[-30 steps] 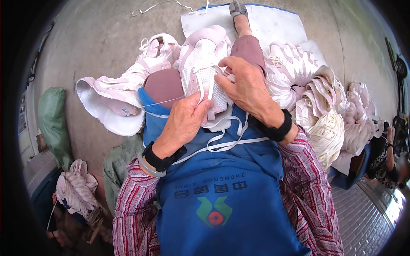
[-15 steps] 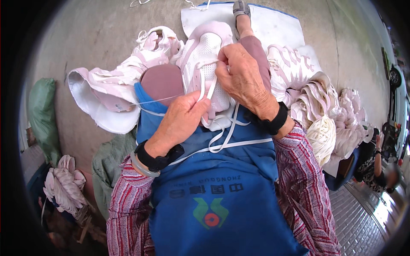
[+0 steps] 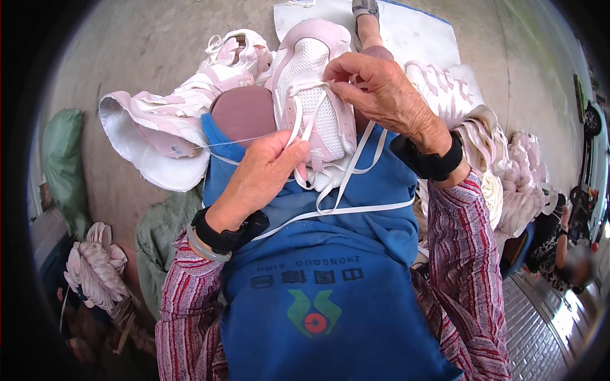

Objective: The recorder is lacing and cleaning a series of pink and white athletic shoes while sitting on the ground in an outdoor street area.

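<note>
A white and pale pink mesh shoe upper (image 3: pixel 314 60) lies across my lap, over the blue apron (image 3: pixel 305 254). A flat white shoelace (image 3: pixel 346 181) runs across its eyelet edges and trails in loops over the apron. My left hand (image 3: pixel 270 165) is closed on the lace beside the upper's near left part. At the upper's right edge my right hand (image 3: pixel 387 92) is pinched where the lace crosses; its fingertips are partly hidden. Another pink and white upper (image 3: pixel 171 127) lies to the left, with a thin thread stretching from it toward my left hand.
Stacked uppers (image 3: pixel 438 92) and a bundle of white laces (image 3: pixel 490 193) lie at my right. A green sack (image 3: pixel 67 168) stands at far left, above a bunch of pink-white pieces (image 3: pixel 95 267). White sheeting (image 3: pixel 419 32) covers floor ahead. Another person (image 3: pixel 559 254) is at far right.
My right hand has moved to the right and its fingers have shifted on the upper's edge. The left hand keeps its hold, slightly lower. The upper has shifted slightly up in view.
</note>
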The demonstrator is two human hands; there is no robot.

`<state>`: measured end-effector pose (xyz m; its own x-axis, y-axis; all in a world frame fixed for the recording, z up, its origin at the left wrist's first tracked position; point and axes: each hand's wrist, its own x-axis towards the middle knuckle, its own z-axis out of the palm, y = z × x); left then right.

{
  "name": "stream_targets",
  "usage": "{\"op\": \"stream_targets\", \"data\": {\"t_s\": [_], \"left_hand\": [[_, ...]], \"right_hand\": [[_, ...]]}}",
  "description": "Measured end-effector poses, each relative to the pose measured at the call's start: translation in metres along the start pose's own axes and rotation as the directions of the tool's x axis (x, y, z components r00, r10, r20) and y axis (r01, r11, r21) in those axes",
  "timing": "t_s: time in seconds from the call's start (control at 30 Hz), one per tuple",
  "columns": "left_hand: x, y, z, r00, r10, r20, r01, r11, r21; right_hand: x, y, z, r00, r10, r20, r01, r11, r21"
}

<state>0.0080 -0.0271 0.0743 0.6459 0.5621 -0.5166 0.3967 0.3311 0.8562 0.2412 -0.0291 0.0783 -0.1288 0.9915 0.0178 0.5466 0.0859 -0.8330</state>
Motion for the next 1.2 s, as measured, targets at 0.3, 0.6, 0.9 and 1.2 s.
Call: {"op": "stream_targets", "data": {"t_s": [0.3, 0.6, 0.9, 1.2], "left_hand": [[-0.004, -0.001, 0.001, 0.999, -0.022, -0.039, 0.021, 0.999, -0.026], [-0.025, 0.002, -0.006, 0.997, -0.074, 0.024, 0.077, 0.991, -0.114], [-0.021, -0.001, 0.003, 0.998, -0.041, -0.041, 0.036, 0.994, -0.102], [-0.030, 0.028, -0.013, 0.981, 0.144, -0.132, -0.185, 0.899, -0.396]], "right_hand": [[0.019, 0.001, -0.008, 0.972, -0.167, 0.165, 0.183, 0.979, -0.086], [-0.006, -0.005, 0.011, 0.996, -0.013, -0.089, 0.006, 0.998, -0.069], [-0.007, -0.003, 0.010, 0.982, -0.145, -0.125, 0.132, 0.986, -0.101], [-0.047, -0.036, 0.000, 0.980, 0.196, 0.042, -0.186, 0.968, -0.167]]}}
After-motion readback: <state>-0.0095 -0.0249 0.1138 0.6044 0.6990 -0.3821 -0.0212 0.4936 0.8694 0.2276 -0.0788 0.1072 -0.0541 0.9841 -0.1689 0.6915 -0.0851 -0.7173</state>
